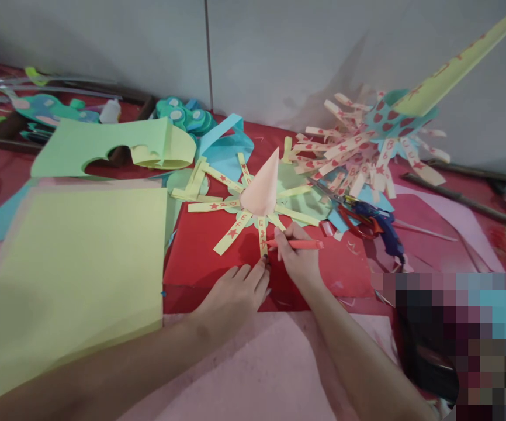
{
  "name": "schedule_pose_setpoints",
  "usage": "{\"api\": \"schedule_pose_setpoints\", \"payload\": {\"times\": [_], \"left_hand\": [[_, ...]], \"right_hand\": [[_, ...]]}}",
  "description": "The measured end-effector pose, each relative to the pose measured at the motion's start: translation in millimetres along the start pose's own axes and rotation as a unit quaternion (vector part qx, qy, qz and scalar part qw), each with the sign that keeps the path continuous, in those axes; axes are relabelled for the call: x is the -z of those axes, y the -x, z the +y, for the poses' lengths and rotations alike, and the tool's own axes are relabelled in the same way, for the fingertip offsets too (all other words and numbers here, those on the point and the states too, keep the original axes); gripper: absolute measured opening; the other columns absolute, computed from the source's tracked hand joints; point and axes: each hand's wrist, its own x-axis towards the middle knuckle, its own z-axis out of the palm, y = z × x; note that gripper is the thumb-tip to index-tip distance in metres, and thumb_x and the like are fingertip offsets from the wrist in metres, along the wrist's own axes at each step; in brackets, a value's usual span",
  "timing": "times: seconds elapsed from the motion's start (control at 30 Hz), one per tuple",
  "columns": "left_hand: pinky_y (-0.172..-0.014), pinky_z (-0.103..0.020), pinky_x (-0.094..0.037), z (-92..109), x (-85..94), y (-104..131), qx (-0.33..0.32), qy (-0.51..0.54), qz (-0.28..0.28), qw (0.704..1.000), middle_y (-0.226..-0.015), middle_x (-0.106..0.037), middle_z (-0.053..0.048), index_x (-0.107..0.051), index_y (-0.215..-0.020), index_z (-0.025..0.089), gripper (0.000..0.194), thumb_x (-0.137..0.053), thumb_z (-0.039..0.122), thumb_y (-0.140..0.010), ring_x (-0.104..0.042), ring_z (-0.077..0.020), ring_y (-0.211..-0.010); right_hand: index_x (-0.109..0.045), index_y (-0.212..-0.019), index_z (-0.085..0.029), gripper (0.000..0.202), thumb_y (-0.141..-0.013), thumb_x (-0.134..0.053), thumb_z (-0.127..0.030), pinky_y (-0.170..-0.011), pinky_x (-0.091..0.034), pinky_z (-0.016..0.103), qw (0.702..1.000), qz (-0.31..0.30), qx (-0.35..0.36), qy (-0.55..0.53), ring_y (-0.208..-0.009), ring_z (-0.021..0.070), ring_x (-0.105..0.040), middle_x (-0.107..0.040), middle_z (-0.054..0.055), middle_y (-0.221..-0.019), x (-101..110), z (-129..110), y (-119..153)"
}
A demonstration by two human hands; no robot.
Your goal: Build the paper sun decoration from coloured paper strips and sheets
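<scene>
A pale pink paper cone stands at the centre of a ring of yellow paper strips, several marked with red letters and stars. My right hand grips a red marker pen, its tip at the strip lettered G. On the lower end of that same strip rest the fingertips of my left hand, the hand lying flat with fingers stretched out. Beneath the strips is a red board.
Yellow paper sheets lie at left, a cut green sheet behind them. Finished-looking strip crafts with a tall yellow cone stand back right. Near them are scissors and a blue glue gun. A white wall closes the back.
</scene>
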Motion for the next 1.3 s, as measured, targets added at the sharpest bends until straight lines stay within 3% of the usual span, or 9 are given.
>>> {"api": "schedule_pose_setpoints", "payload": {"times": [0.5, 1.3], "left_hand": [[-0.064, -0.030, -0.044, 0.2, 1.0, 0.5, -0.010, -0.028, 0.015, 0.999, -0.101, -0.066, -0.011, -0.058, -0.104, 0.008, 0.029, -0.034, 0.019, -0.091, -0.061, -0.0169, -0.074], [-0.064, -0.030, -0.045, 0.3, -3.3, 1.3, -0.014, -0.027, 0.026, 0.999, -0.100, -0.066, -0.010, -0.058, -0.103, 0.008, 0.028, -0.036, 0.019, -0.091, -0.061, -0.0169, -0.074]], "right_hand": [[-0.029, -0.056, -0.021, 0.032, -0.081, -0.047, -0.029, -0.046, -0.030, 0.020, 0.998, 0.028, 0.053, 0.018, -0.047, 0.0073, -0.033, -0.030, -0.006, -0.051, 0.3, 4.5, -2.0], [-0.040, -0.056, -0.020, 0.036, -0.081, -0.052, -0.042, -0.049, -0.039, 0.020, 1.000, -0.021, 0.001, -0.005, -0.044, 0.0080, -0.048, -0.047, -0.006, -0.044, -0.1, 2.2, 0.7]]}}
